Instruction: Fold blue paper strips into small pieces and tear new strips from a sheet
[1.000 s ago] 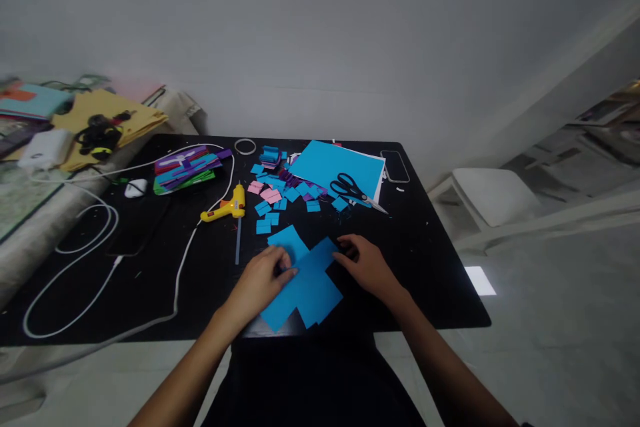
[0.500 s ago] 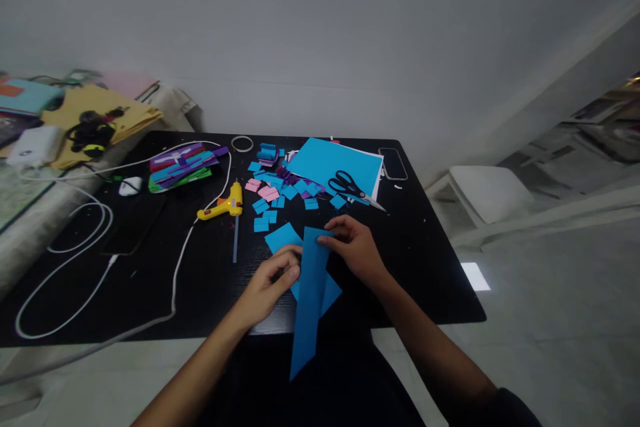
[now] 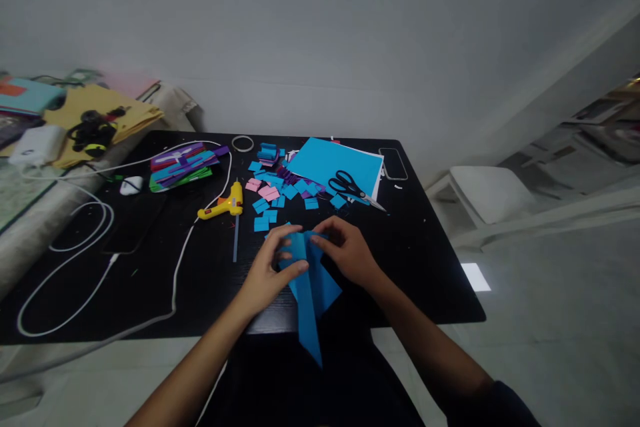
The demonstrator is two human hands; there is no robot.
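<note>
A folded blue paper strip (image 3: 307, 310) hangs down past the table's front edge, its top end between my two hands. My left hand (image 3: 273, 267) grips the strip's upper left side, thumb in front and fingers bent behind. At the strip's upper right, my right hand (image 3: 345, 250) pinches the top edge between thumb and fingers. Another blue paper piece (image 3: 327, 290) lies on the table beneath the strip, partly covered by it. Small folded blue pieces (image 3: 261, 223) and pink pieces (image 3: 269, 193) are scattered beyond my hands.
Black-handled scissors (image 3: 357, 190) rest on a blue sheet (image 3: 325, 163) at the back. A yellow glue gun (image 3: 225, 205) with a white cable lies left of my hands. Further left are coloured strips (image 3: 185, 167) and a dark phone (image 3: 133, 227); a white stool (image 3: 490, 193) stands at right.
My left hand has moved up to the top of the strip and my right hand slightly left. The strip has turned, narrowed in view, and its lower tip has shifted right and up.
</note>
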